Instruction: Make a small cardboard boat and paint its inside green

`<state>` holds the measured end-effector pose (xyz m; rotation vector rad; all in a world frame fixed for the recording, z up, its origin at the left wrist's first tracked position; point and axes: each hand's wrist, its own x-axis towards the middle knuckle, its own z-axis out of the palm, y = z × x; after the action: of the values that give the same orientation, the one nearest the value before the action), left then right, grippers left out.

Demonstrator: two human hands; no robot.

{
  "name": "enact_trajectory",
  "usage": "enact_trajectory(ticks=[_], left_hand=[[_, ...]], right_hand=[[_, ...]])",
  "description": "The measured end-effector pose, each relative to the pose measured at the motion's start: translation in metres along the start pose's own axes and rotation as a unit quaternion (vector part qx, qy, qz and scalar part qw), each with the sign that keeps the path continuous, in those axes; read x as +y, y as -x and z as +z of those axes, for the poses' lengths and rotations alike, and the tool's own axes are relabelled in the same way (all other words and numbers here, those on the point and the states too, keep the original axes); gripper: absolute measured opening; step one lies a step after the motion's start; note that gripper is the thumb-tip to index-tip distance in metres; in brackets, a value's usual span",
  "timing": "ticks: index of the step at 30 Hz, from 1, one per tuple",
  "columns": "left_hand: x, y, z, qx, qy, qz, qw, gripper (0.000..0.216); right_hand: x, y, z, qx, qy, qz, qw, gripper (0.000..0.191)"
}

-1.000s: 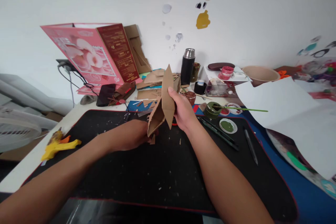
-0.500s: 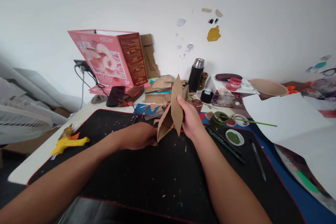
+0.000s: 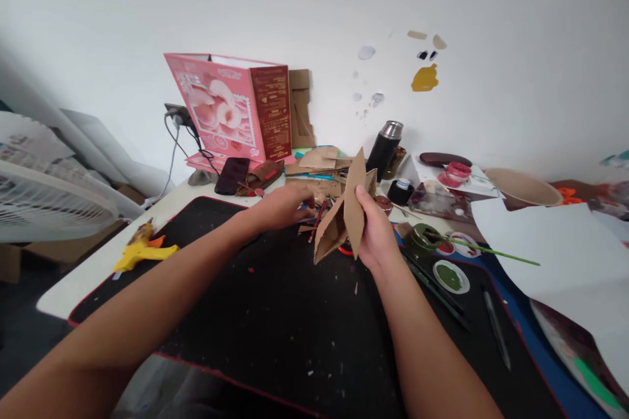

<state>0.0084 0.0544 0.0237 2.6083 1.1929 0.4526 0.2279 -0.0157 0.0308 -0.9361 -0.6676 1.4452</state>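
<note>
My right hand (image 3: 377,229) is closed on a folded cardboard piece (image 3: 354,209), thumb on its flat, pointed front panel. Behind that panel, a hollow folded part of the cardboard opens toward me, tilted above the black mat (image 3: 285,301). To the left, my left hand (image 3: 285,207) hovers over small cardboard scraps (image 3: 322,200), apart from the held piece. Its fingers are loosely bent and apart, with nothing visible in them; the fingertips are partly hidden. A thin red stick (image 3: 317,217) lies among the scraps by these fingers.
A yellow glue gun (image 3: 142,254) lies at left. Behind are a pink box (image 3: 221,105), a phone (image 3: 232,175) and a black flask (image 3: 384,147). On the right are an open green paint jar (image 3: 423,239), a lid with green paint (image 3: 451,277), a brush (image 3: 491,251) and a pen (image 3: 496,329).
My left hand has left the lower edge of the cardboard piece and moved up and away to the scraps. My right hand keeps its hold. The view has shifted left.
</note>
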Motion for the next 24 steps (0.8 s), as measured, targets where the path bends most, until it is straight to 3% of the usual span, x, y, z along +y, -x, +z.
enact_trajectory(ticks=[5,13,20,24], left_hand=[[0.014,0.029,0.003,-0.059,-0.025,0.011,0.998,0.016],[0.019,0.027,0.02,-0.064,-0.046,-0.031,0.996,0.017],[0.013,0.023,0.014,-0.043,-0.031,-0.051,0.997,0.023],[-0.002,0.001,0.003,0.019,0.003,-0.093,0.995,0.028]], right_hand=[[0.0,0.002,0.001,-0.016,0.01,0.005,1.0,0.05],[0.004,0.001,0.0,-0.028,0.027,0.01,0.999,0.052],[0.006,0.003,-0.001,-0.053,0.04,0.014,0.998,0.054],[0.004,0.005,0.002,-0.043,0.047,0.005,0.998,0.054]])
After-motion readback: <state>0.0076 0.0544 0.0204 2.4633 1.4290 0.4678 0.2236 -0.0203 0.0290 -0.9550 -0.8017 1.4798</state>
